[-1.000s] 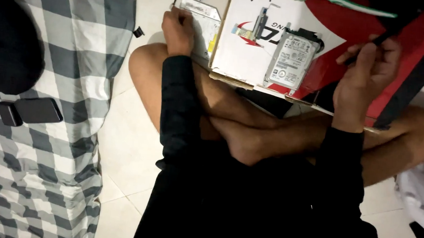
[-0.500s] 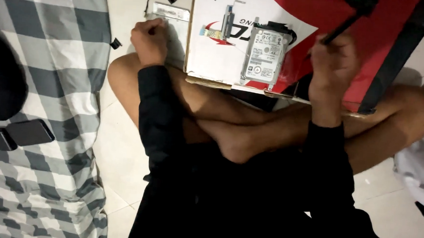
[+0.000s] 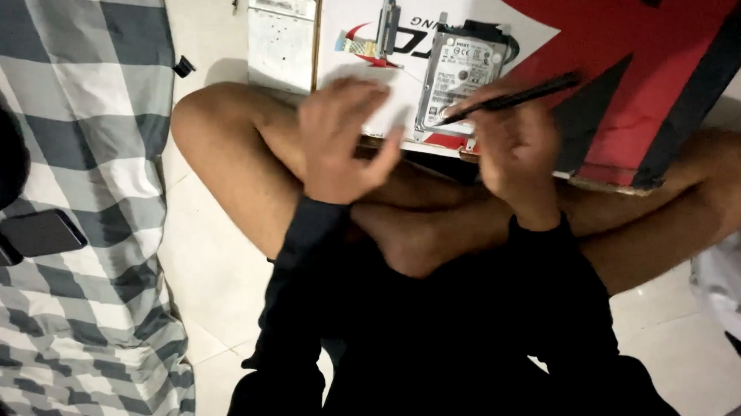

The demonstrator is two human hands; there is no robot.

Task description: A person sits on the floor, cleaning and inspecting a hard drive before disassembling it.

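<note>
The left hand has come off the silver plate, its fingers now spread and released. The right hand grips a black screwdriver, its tip on the hard drive just beyond the fingers.

The hard drive shows a bare metal casing with a matt paper label on top. It lies on a cardboard box with a smooth, printed red-and-white face. The slim tool over the hard drive looks like matt black plastic or metal; which one is unclear. Left of the box, a flat tray looks like dull grey metal. The checked blanket is soft woven cloth, and the floor tiles are smooth and faintly glossy.
</note>
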